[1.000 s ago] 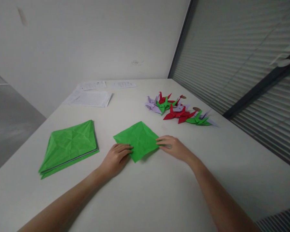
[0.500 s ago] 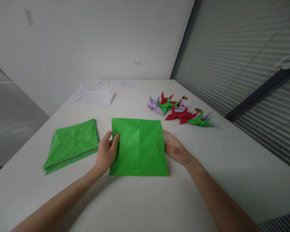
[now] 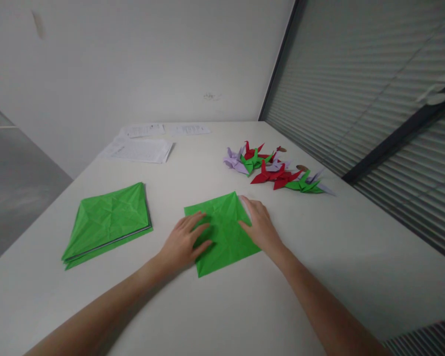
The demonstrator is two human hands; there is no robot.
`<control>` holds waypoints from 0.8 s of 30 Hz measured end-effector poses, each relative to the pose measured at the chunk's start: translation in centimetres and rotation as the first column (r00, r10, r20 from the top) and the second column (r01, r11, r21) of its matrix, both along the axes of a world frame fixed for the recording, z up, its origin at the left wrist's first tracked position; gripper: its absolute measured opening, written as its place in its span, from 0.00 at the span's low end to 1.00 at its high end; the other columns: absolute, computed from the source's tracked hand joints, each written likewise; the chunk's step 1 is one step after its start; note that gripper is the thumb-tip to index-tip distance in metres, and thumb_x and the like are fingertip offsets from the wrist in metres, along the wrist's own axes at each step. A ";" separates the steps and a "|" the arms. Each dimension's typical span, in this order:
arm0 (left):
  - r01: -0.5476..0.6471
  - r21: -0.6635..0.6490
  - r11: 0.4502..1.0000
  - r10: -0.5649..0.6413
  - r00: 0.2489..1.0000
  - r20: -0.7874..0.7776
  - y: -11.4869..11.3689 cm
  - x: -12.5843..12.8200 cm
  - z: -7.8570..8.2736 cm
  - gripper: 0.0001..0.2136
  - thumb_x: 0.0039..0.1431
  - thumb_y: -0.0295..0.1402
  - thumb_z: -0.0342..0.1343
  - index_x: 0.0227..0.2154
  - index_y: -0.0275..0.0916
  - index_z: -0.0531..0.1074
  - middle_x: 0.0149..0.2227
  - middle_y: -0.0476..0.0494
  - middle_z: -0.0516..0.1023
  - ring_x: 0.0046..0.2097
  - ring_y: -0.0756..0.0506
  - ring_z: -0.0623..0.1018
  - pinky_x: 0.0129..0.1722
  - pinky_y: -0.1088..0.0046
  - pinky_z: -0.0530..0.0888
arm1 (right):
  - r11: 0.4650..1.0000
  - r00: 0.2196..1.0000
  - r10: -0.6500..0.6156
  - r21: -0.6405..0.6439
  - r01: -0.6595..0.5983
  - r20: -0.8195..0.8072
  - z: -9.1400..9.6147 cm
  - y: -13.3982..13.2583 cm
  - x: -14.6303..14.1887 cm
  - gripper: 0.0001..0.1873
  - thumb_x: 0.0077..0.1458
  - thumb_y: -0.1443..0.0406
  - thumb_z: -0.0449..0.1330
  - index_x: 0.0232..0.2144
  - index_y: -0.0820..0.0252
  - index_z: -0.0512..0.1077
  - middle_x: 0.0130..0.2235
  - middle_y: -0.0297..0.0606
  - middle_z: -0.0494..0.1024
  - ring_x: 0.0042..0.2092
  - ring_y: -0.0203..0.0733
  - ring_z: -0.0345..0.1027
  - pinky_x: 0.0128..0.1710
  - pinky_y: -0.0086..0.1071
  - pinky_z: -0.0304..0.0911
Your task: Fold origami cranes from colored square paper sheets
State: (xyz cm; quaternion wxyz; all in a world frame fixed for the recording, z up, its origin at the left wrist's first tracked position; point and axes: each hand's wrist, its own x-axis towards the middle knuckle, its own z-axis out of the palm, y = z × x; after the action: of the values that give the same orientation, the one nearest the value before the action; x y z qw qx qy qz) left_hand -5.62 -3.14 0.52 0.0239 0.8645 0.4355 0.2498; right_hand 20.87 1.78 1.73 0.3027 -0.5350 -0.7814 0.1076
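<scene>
A creased green paper sheet [image 3: 226, 232] lies turned at a slant on the table in front of me. My left hand [image 3: 187, 240] rests over its left side, fingers spread on the paper and not closed round it. At the right edge, my right hand [image 3: 259, 225] has its thumb on top and its fingers along the outer side, with the edge between them. A pale strip shows beside that edge, near the index finger. Part of the right edge is hidden by this hand.
A stack of creased green sheets [image 3: 109, 212] lies on the left of the white table [image 3: 193, 316]. Several red, green and lilac folded paper pieces [image 3: 278, 173] sit at the right, near the blinds [image 3: 356, 99]. Printed papers [image 3: 141, 150] lie at the back left.
The green sheet has come down onto the table and turned anticlockwise. My left hand has let go of its edge and spread over it; my right hand has shifted along the right edge.
</scene>
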 end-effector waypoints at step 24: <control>0.075 -0.098 0.992 -0.094 0.974 -0.207 -0.6 0.6 -0.9 0.48 0.53 0.64 0.47 0.66 0.31 0.49 0.68 0.25 0.48 0.68 0.32 0.52 0.65 0.49 0.54 | 0.982 0.873 0.060 -0.187 0.036 0.484 -1.8 1.4 -0.3 0.45 0.60 0.39 0.35 0.68 0.63 0.46 0.70 0.47 0.46 0.70 0.59 0.36 0.65 0.62 0.34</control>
State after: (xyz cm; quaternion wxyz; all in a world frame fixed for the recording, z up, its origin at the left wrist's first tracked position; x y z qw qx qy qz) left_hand -4.98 -3.76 -0.39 0.0267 0.9020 0.4090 0.1357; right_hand 20.56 3.17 -0.05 0.0428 -0.5663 -0.8218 0.0456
